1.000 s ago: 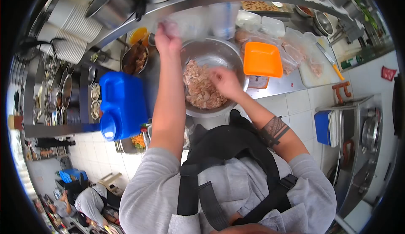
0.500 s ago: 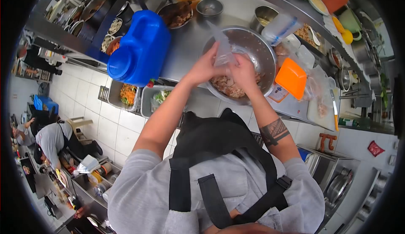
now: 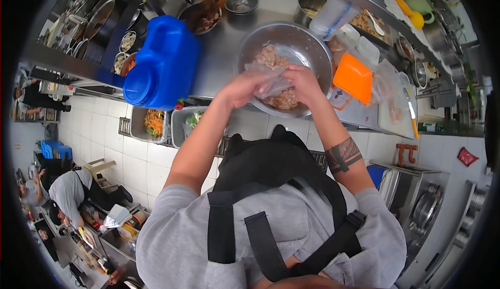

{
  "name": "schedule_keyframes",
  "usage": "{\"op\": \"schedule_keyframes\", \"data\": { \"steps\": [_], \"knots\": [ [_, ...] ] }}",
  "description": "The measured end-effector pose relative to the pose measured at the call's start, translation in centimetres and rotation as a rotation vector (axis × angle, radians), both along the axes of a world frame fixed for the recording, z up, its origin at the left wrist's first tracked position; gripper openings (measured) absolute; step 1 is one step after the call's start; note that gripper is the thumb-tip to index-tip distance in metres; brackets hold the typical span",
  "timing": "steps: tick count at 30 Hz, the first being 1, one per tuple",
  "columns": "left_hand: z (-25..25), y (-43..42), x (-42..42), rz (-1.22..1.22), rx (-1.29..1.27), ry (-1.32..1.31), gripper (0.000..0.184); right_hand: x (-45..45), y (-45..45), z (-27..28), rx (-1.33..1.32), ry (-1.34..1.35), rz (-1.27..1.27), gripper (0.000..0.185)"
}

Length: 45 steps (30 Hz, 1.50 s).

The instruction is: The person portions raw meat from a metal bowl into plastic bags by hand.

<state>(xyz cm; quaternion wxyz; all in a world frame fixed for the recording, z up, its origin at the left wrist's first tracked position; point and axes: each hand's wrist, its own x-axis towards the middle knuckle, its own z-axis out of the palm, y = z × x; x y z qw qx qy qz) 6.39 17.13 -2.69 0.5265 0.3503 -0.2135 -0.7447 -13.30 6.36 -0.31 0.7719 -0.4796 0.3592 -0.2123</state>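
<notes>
A clear plastic bag [image 3: 272,84] is stretched between both hands, over the near part of a large steel bowl [image 3: 250,39]. My left hand [image 3: 243,89] grips the bag's left side, and part of it seems to lie inside the plastic. On the bag's right side, my right hand [image 3: 303,82] pinches the edge with its fingers closed. Pale minced meat [image 3: 271,56] lies in the bowl beyond and below the bag. Both hands hide part of the bowl's near side.
A blue jug [image 3: 169,59] stands left of the bowl. To the right are an orange tray [image 3: 353,78], bagged food and a knife [image 3: 410,109] on a cutting board. Vegetable bins [image 3: 136,125] sit at the lower left. A co-worker [image 3: 73,192] bends over at far left.
Both hands came together on the plastic bag, then lowered with it toward the meat. The left hand now looks partly covered by plastic. The camera view has shifted.
</notes>
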Motion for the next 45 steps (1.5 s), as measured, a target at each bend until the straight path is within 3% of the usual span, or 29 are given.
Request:
{"op": "schedule_keyframes", "data": {
  "steps": [1, 3, 5, 7, 10, 12, 13, 15, 16, 18, 20, 21, 23, 24, 25, 28, 29, 31, 33, 35, 36, 37, 38, 39, 40, 41, 42, 43, 45],
  "knots": [
    [1.5, 0.4, -1.0, -0.047, 0.012, -0.262, 0.025, -0.6, -0.4, 0.0, 0.001, -0.002, -0.009, 0.007],
    [3.2, 0.9, -1.5, 0.012, 0.047, -0.135, 0.028, -1.6, -0.8, 0.5, 0.282, -0.039, 0.048, 0.01],
    [2.2, 1.1, -0.6, 0.087, -0.025, 0.092, 0.034, -2.1, -0.7, 0.8, 0.39, -0.133, 0.066, 0.011],
    [1.8, 1.2, -1.5, 0.164, -0.097, 0.157, 0.036, -2.2, 0.2, 2.5, 0.5, -0.227, 0.083, 0.012],
    [2.5, 1.8, -2.0, 0.236, -0.188, 0.214, 0.039, -1.3, 1.2, 4.3, 0.338, -0.108, 0.029, 0.005],
    [3.5, 2.3, -2.5, 0.225, -0.205, 0.212, 0.041, -1.2, 0.4, 2.5, -0.067, 0.079, 0.06, 0.004],
    [4.2, 2.6, -3.2, 0.22, -0.149, 0.076, 0.041, -1.2, 0.2, 1.7, -0.065, 0.081, 0.059, 0.004],
    [3.2, 2.4, -3.5, 0.213, -0.089, -0.06, 0.042, -0.9, 0.2, 0.0, -1.116, 0.587, -0.023, 0.008],
    [2.0, 1.6, -3.0, 0.245, 0.043, -0.485, 0.042, -0.7, 0.6, -0.3, -1.114, 0.586, -0.023, 0.008],
    [0.4, 0.8, -2.3, 0.273, 0.185, -0.913, 0.043, -0.4, 1.7, -0.9, -1.109, 0.414, -0.021, 0.013],
    [2.1, 0.6, -2.4, 0.612, -0.024, -1.735, 0.042, -0.4, 1.9, 2.0, -1.05, 0.42, 0.008, 0.011],
    [2.8, 0.9, -2.5, 0.61, -0.023, -1.733, 0.042, -0.5, 1.8, 3.1, -1.003, 0.431, 0.033, 0.01],
    [4.0, 2.1, -2.7, 0.465, -0.728, -1.601, 0.037, -0.6, -0.8, 2.7, -1.022, 0.513, -0.011, 0.01],
    [4.2, 2.6, -3.0, 0.315, -0.849, -1.5, 0.035, -0.6, -1.8, 3.0, -0.947, 0.507, 0.084, 0.009],
    [4.5, 2.6, -2.5, 0.31, -0.848, -1.498, 0.035, -0.6, -2.3, 3.1, -0.87, 0.499, 0.181, 0.01],
    [6.6, 2.7, -0.8, 0.372, -0.44, -2.007, 0.04, 1.0, -2.0, 2.4, -0.841, 0.36, 0.231, 0.013],
    [6.5, 2.8, -0.5, 0.374, -0.428, -2.009, 0.04, 1.5, -1.9, 1.9, -0.828, 0.231, 0.272, 0.016],
    [5.9, 3.1, 0.4, 0.431, -0.071, -1.703, 0.039, 2.5, -3.9, 0.4, -0.685, 0.171, 0.255, 0.026],
    [4.8, 3.9, 1.6, 0.493, -0.109, -1.787, 0.045, 3.7, -7.2, -1.2, -0.544, 0.114, 0.241, 0.036],
    [4.2, 4.5, 2.6, 0.55, -0.008, -1.653, 0.055, 5.4, -10.7, -3.1, -0.668, 0.452, 0.193, 0.046],
    [3.3, 4.7, 3.0, 0.511, 0.052, -1.515, 0.057, 6.7, -11.6, -5.3, -0.669, 0.448, 0.199, 0.046],
    [2.4, 4.4, 2.6, 0.516, 0.055, -1.516, 0.057, 8.1, -11.8, -8.1, -0.893, 0.488, 0.238, 0.046],
    [1.4, 3.7, 1.3, 0.626, 0.205, -1.017, 0.056, 9.1, -11.8, -10.0, -1.119, 0.526, 0.278, 0.046],
    [0.0, 3.2, 0.3, 0.705, 0.332, -0.506, 0.055, 10.0, -11.1, -10.5, -1.124, 0.524, 0.288, 0.046],
    [-3.3, 2.5, 0.5, 0.761, 0.224, -0.676, 0.049, 11.0, -10.0, -10.9, -1.186, 0.583, 0.455, 0.046],
    [-3.3, 1.9, 0.6, 0.767, 0.227, -0.673, 0.049, 11.9, -9.0, -11.1, -1.24, 0.644, 0.624, 0.045],
    [-3.0, 1.4, 0.5, 0.789, 0.173, -0.816, 0.053, 12.4, -8.3, -10.8, -1.237, 0.646, 0.631, 0.045],
    [-2.6, 1.2, 0.5, 0.809, 0.118, -0.955, 0.056, 12.7, -7.9, -9.8, -1.108, 0.757, 0.945, 0.044],
    [-2.1, 1.2, 0.8, 0.753, 0.157, -0.979, 0.057, 12.1, -7.8, -7.4, -0.951, 0.866, 1.257, 0.043]
  ]
}}
